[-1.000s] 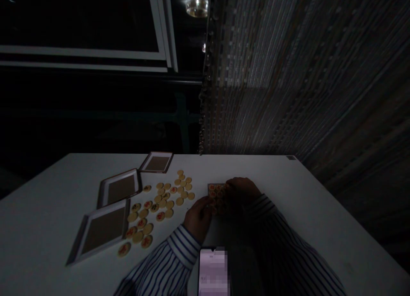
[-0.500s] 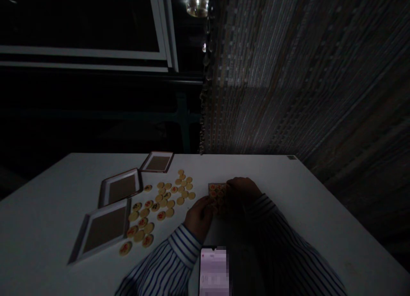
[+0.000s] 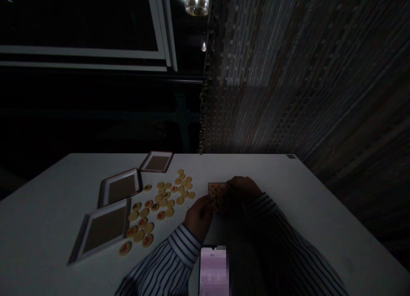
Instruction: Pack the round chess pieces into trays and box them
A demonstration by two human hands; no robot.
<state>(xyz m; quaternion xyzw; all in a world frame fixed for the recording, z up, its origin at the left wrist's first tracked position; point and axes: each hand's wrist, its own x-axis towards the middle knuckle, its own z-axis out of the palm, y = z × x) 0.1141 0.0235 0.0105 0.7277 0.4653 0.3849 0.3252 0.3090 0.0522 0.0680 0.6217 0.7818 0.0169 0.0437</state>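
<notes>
A small box (image 3: pixel 209 186) lies before me, with round xiangqi pieces (image 3: pixel 219 193) in rows inside it, several with red characters. My left hand (image 3: pixel 198 217) is closed at the box's lower left edge, thumb and fingers bent around it. At the upper right corner, my right hand (image 3: pixel 245 188) has its fingers curled over the rim. Deep shadow hides the box's right side and the right fingertips. Loose xiangqi pieces (image 3: pixel 163 203) are spread on the table left of my left hand, some face up with red or black characters, others blank side up.
Three open box parts stand left on the white table (image 3: pixel 320 227): a near tray (image 3: pixel 86 244), a middle tray (image 3: pixel 101 193) and a far tray (image 3: pixel 167 164). A lit phone (image 3: pixel 214 270) is at the front between my forearms. A string curtain (image 3: pixel 256 95) hangs behind.
Almost nothing differs. Both hands stay at the box, with only a tiny shift of the view and slight finger movement.
</notes>
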